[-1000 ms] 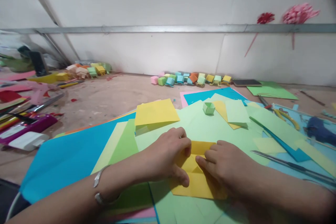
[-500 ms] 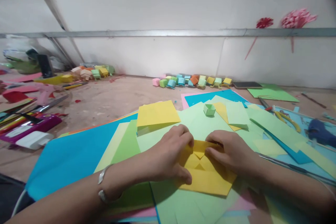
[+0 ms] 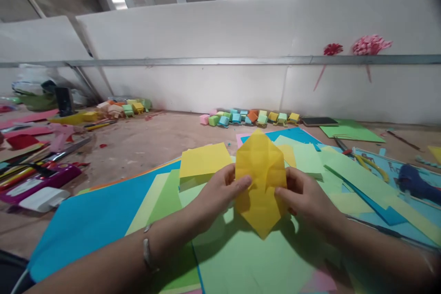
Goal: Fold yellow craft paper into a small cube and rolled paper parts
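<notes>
A yellow sheet of origami paper, folded to a long six-sided shape with points at top and bottom, is held up above the pale green sheets. Creases run across its face. My left hand pinches its left edge, thumb in front and fingers behind. At the right edge, my right hand grips it the same way. Just behind my left hand lies a stack of yellow paper squares. The small green paper box seen earlier is hidden behind the held paper.
Large blue paper spreads at left, beyond it a purple device and white adapter. A row of small folded paper figures lines the wall base, beside a phone. Yellow-handled pliers lie at right.
The yellow paper has been lifted off the green sheets and opened out from a wide folded strip to an upright six-sided shape. Both hands have risen with it; the view has tilted up.
</notes>
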A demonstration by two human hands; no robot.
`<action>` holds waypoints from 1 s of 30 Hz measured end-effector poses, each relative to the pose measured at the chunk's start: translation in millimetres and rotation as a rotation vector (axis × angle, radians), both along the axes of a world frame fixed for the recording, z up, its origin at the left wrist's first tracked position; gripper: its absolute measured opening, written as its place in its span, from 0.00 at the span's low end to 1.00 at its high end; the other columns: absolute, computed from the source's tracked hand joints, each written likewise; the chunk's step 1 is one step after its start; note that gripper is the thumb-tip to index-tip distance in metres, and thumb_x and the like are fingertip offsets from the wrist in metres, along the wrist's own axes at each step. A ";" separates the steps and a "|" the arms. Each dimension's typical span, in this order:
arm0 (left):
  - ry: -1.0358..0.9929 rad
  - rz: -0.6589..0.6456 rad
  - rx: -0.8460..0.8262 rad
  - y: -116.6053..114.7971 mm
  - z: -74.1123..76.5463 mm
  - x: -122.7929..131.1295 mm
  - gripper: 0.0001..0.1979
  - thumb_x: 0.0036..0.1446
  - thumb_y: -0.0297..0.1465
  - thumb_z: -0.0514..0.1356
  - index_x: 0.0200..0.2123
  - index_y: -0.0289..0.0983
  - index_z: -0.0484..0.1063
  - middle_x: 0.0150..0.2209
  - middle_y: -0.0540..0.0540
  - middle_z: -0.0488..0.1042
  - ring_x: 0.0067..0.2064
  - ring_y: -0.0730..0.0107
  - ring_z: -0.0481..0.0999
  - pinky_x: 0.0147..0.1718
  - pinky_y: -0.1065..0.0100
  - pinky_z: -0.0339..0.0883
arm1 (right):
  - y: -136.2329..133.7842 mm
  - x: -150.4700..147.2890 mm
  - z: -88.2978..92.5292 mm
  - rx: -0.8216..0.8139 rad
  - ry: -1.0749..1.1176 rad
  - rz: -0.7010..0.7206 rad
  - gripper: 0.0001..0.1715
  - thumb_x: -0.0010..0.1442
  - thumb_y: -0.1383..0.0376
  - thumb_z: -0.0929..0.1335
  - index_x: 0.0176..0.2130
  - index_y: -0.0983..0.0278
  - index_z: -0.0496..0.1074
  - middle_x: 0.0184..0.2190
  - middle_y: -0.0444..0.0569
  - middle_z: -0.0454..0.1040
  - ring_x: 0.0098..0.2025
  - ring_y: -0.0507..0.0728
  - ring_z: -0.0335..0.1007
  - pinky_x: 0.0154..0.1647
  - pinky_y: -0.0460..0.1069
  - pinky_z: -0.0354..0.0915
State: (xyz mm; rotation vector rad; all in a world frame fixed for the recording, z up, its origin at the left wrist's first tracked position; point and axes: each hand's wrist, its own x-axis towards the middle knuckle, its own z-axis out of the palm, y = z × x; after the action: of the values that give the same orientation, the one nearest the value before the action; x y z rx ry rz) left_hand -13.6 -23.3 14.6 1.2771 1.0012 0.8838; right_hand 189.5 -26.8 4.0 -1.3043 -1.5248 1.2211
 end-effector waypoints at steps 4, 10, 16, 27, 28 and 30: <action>0.021 -0.062 -0.059 -6.4 -4.3 7.0 0.17 0.51 0.38 0.65 0.41 0.33 0.72 0.40 0.40 0.78 0.40 0.58 0.77 0.38 0.61 0.71 | -1.4 -1.8 -4.4 0.114 -0.204 0.078 0.09 0.53 0.59 0.67 0.32 0.62 0.64 0.27 0.45 0.71 0.28 0.54 0.67 0.24 0.47 0.62; 0.017 -0.121 0.033 -16.3 -11.5 13.3 0.17 0.51 0.34 0.63 0.45 0.36 0.71 0.43 0.42 0.77 0.45 0.55 0.77 0.40 0.59 0.72 | -4.1 -6.9 -5.8 0.261 -0.418 0.065 0.07 0.56 0.61 0.64 0.31 0.61 0.61 0.25 0.43 0.68 0.26 0.53 0.63 0.24 0.47 0.58; -0.103 -0.162 -0.038 -18.9 -12.6 13.7 0.16 0.51 0.34 0.62 0.42 0.35 0.71 0.40 0.42 0.77 0.44 0.56 0.78 0.38 0.62 0.72 | -10.0 -8.2 -10.1 0.347 -0.462 0.069 0.07 0.58 0.61 0.63 0.30 0.60 0.57 0.23 0.41 0.65 0.23 0.52 0.59 0.22 0.47 0.56; -0.052 -0.041 -0.025 -19.3 -12.7 13.7 0.14 0.52 0.34 0.61 0.43 0.37 0.70 0.41 0.44 0.75 0.41 0.61 0.76 0.40 0.62 0.71 | -10.6 -6.5 -10.5 0.451 -0.363 0.148 0.04 0.57 0.68 0.63 0.30 0.61 0.65 0.26 0.43 0.68 0.26 0.52 0.61 0.26 0.47 0.60; -0.039 -0.048 -0.003 -18.8 -12.9 13.5 0.13 0.52 0.33 0.60 0.42 0.37 0.70 0.41 0.45 0.76 0.41 0.61 0.76 0.40 0.62 0.71 | -10.7 -6.0 -10.1 0.460 -0.359 0.148 0.05 0.58 0.67 0.63 0.31 0.62 0.67 0.27 0.45 0.70 0.27 0.53 0.63 0.27 0.48 0.61; 0.000 -0.048 0.048 -17.4 -13.4 12.5 0.11 0.51 0.29 0.59 0.40 0.38 0.72 0.39 0.46 0.76 0.42 0.61 0.76 0.41 0.62 0.71 | -10.1 -5.1 -10.1 0.458 -0.349 0.135 0.06 0.58 0.66 0.63 0.32 0.63 0.70 0.30 0.48 0.72 0.29 0.54 0.65 0.29 0.49 0.63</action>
State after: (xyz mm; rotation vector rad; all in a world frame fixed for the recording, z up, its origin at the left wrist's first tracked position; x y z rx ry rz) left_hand -1.0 -40.7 1.2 1.3358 0.9508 0.8756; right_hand 184.3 -36.9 -6.1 -1.1533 -2.0247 0.6763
